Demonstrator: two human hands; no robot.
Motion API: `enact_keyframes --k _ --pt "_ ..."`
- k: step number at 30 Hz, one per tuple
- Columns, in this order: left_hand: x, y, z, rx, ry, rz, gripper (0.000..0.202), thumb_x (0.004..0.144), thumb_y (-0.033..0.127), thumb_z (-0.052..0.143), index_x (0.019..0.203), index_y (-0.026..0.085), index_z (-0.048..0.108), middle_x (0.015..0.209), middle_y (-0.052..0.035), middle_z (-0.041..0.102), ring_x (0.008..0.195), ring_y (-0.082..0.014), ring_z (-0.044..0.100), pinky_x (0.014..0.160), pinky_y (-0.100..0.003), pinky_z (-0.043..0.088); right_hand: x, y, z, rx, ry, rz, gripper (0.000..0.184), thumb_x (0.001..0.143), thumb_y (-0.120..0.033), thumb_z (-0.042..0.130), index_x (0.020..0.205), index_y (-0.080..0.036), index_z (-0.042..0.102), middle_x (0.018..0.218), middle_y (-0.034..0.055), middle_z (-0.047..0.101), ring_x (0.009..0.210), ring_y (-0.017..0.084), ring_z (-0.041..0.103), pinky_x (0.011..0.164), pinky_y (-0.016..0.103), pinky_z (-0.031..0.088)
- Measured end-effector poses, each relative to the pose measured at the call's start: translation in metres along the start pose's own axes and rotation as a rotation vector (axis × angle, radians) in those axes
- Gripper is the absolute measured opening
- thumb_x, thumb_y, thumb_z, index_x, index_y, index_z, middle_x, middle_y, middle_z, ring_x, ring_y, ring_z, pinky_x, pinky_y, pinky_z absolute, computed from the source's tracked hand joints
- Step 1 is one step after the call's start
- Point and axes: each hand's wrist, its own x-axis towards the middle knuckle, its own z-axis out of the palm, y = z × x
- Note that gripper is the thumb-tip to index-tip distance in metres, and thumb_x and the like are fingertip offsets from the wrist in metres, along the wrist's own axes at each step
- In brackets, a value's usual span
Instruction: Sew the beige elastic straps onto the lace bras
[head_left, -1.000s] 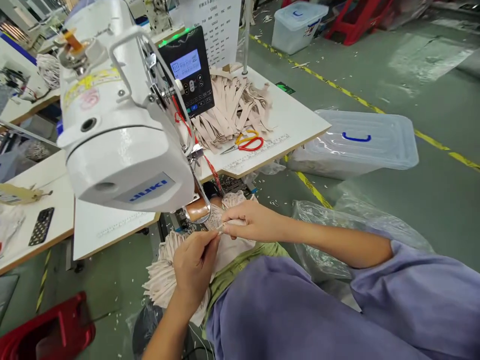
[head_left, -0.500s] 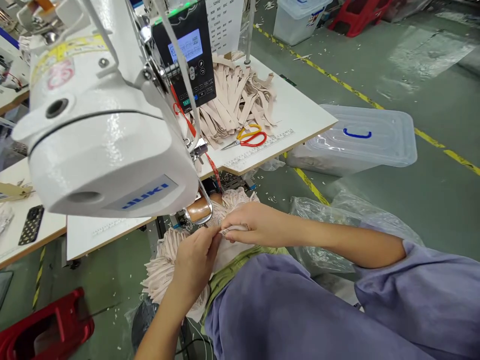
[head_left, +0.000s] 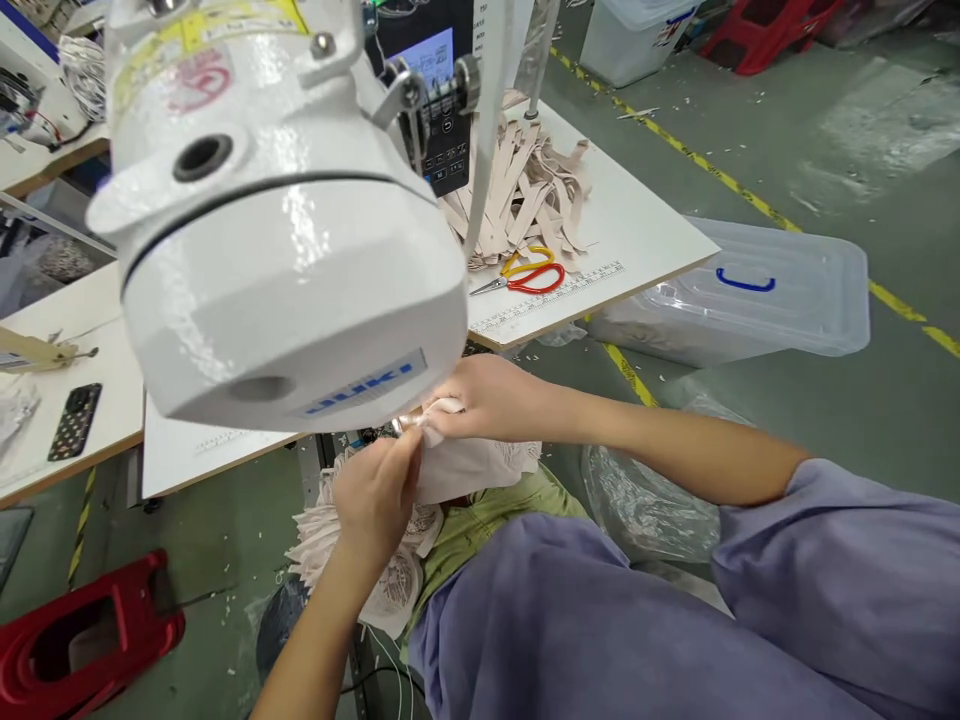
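Observation:
Just below the head of a white sewing machine [head_left: 300, 300], both hands pinch a pale pink piece of fabric [head_left: 465, 470] with lace parts. My left hand [head_left: 379, 490] is closed on its edge, close to the needle area, which the machine head mostly hides. My right hand [head_left: 491, 400] is closed too, gripping a folded bit of the same fabric. Fingertips of the two hands are nearly together. A bunch of pale lace pieces [head_left: 322, 525] hangs below and beside my left hand, partly over a green cloth [head_left: 491, 525] on the lap.
Scissors [head_left: 536, 277] with red and yellow handles lie on the white table [head_left: 645, 235] by a pile of beige strips [head_left: 525, 190]. A lidded plastic box [head_left: 795, 290] stands on the floor to the right. A phone [head_left: 75, 420] rests at left, above a red stool [head_left: 90, 640].
Both hands have moved up, closer to the machine's needle area, with the fabric. The view has leaned in, so the machine head looks larger and covers more of the control panel.

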Motion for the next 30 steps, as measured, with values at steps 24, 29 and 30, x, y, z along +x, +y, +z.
enact_keyframes --k 24,29,30 --pt "0.018 -0.047 -0.007 0.208 -0.2 0.479 0.045 0.087 0.001 0.046 0.122 0.025 0.061 0.054 0.0056 0.043 0.045 -0.0117 0.034 0.047 -0.03 0.014 -0.038 0.018 0.068 0.006 0.504 -0.021 0.027 0.096 -0.032 0.057 0.122 -0.025 0.059 0.095 0.0031 0.061 0.083 0.015 0.061 0.072 0.028 0.048" --pt "0.013 -0.012 -0.011 0.281 -0.209 0.333 0.038 0.089 0.006 0.048 0.123 0.018 0.059 0.055 0.0046 0.049 0.046 -0.0135 0.042 0.046 -0.031 0.017 -0.047 0.023 0.082 0.321 0.499 0.118 0.046 0.094 -0.033 0.057 0.137 -0.027 0.043 0.126 0.0105 0.053 0.075 0.013 0.06 0.063 0.028 0.053" --pt "0.012 -0.005 -0.011 0.297 -0.208 0.303 0.038 0.089 0.006 0.048 0.125 0.017 0.057 0.055 0.0043 0.05 0.047 -0.0139 0.044 0.046 -0.031 0.018 -0.045 0.022 0.077 0.281 0.486 0.1 0.041 0.094 -0.03 0.056 0.134 -0.027 0.049 0.128 0.0105 0.053 0.081 0.015 0.06 0.067 0.03 0.055"
